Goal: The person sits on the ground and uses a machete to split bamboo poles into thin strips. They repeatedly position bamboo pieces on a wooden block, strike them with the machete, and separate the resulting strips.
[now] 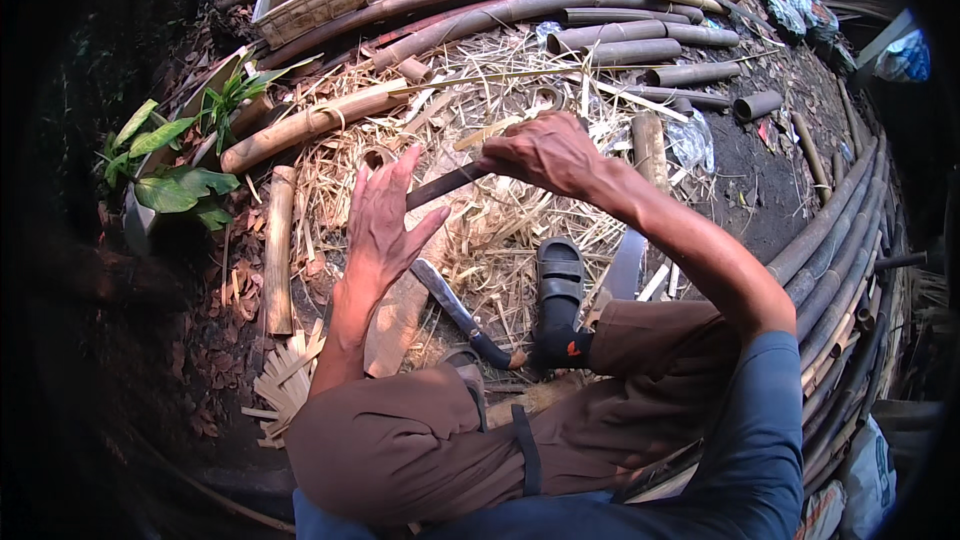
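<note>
My right hand (545,155) is closed around a dark bamboo piece (445,185), with a short dark end showing past the knuckles. The piece slants down to the left, toward my left hand (382,225). That hand is open, thumb and fingers spread, and the near end of the piece lies in the gap between them; whether they touch it I cannot tell. Below, a curved knife (445,298) with a dark handle rests between my feet, beside a flat wooden board (398,325). A pale bamboo strip (488,132) shows behind my right hand.
Bamboo shavings (500,240) cover the ground ahead. Long bamboo poles (520,5) lie at the back, more poles (840,240) at the right. A pale plastic crate (318,0) stands far left, above leafy plants (180,185). A wide metal blade (627,265) lies near my sandal (560,275).
</note>
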### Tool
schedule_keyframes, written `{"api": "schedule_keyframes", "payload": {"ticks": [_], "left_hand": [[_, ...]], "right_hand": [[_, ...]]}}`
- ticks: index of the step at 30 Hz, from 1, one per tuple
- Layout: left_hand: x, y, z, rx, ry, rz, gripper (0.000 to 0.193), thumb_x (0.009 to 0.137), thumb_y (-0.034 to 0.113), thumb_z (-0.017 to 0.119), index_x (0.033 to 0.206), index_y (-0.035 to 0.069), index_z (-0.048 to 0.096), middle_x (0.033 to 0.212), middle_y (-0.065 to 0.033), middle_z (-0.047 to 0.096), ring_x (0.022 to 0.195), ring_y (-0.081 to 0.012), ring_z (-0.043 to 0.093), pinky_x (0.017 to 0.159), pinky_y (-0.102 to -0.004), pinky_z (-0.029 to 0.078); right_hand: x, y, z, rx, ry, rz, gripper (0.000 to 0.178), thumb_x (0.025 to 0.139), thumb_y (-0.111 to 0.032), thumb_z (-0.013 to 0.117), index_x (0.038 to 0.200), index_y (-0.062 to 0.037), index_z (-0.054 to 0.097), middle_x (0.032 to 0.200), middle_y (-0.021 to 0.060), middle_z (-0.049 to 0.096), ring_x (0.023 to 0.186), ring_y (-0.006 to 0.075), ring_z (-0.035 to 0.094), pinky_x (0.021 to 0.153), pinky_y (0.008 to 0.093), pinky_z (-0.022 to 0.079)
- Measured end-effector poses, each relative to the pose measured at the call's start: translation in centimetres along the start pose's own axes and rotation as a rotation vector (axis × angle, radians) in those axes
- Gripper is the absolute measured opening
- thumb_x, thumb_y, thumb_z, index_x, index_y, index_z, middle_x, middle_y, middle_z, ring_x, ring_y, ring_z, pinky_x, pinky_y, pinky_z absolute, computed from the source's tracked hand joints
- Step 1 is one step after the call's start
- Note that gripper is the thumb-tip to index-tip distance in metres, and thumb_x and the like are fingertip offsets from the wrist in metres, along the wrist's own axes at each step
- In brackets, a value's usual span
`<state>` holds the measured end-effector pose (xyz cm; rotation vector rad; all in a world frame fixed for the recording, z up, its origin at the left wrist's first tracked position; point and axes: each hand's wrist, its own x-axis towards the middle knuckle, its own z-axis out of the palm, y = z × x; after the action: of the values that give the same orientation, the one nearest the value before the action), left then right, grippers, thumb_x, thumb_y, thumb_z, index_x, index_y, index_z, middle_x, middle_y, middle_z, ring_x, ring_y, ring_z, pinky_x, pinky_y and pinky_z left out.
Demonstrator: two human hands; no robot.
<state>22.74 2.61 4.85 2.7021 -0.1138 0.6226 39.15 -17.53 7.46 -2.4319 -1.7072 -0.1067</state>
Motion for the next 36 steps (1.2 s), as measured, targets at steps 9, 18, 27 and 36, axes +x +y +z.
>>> {"api": "schedule_keyframes", "payload": {"ticks": [9, 18, 27, 36], "left_hand": [[-13.0, -10.0, 1.8, -0.924, 0.330, -0.861, 0.021, 0.097, 0.023, 0.058, 0.095, 0.002, 0.060, 0.066, 0.0010, 0.050, 0.059, -0.0076, 0.050, 0.054, -0.0225, 0.043], [-17.1, -8.4, -2.7, -1.002, 0.501, -0.930, 0.038, 0.097, 0.020, 0.053, 0.128, 0.002, 0.042, 0.100, -0.0159, 0.065, 0.095, -0.0229, 0.064, 0.078, -0.0308, 0.052], [-18.4, -9.6, 0.6, -1.194, 0.554, -0.955, 0.038, 0.098, 0.018, 0.053, 0.131, 0.002, 0.042, 0.104, -0.0144, 0.062, 0.094, -0.0189, 0.060, 0.080, -0.0326, 0.053], [-19.8, -8.1, 4.0, -1.192, 0.583, -0.991, 0.033, 0.096, 0.015, 0.055, 0.124, 0.000, 0.051, 0.096, -0.0138, 0.067, 0.085, -0.0179, 0.064, 0.071, -0.0297, 0.053]], "right_hand": [[-9.1, -20.4, 23.3, 0.545, 0.076, 0.506, 0.061, 0.093, -0.035, 0.056, 0.143, -0.0076, 0.033, 0.109, 0.0236, 0.049, 0.085, 0.0407, 0.061, 0.072, 0.0484, 0.052], [-16.1, -23.3, 30.3, 0.645, -0.248, 0.787, 0.080, 0.088, -0.026, 0.062, 0.152, -0.0197, 0.015, 0.121, 0.0274, 0.050, 0.105, 0.0479, 0.053, 0.087, 0.0552, 0.044], [-14.8, -16.0, 16.1, 0.648, -0.273, 0.493, 0.042, 0.096, -0.037, 0.047, 0.130, -0.0118, 0.043, 0.090, 0.0278, 0.063, 0.086, 0.0407, 0.065, 0.076, 0.0515, 0.050], [-12.9, -5.5, 12.3, 0.549, -0.715, 0.414, 0.041, 0.092, -0.037, 0.056, 0.126, -0.0152, 0.061, 0.089, 0.0103, 0.068, 0.075, 0.0206, 0.062, 0.066, 0.0344, 0.050]]}}
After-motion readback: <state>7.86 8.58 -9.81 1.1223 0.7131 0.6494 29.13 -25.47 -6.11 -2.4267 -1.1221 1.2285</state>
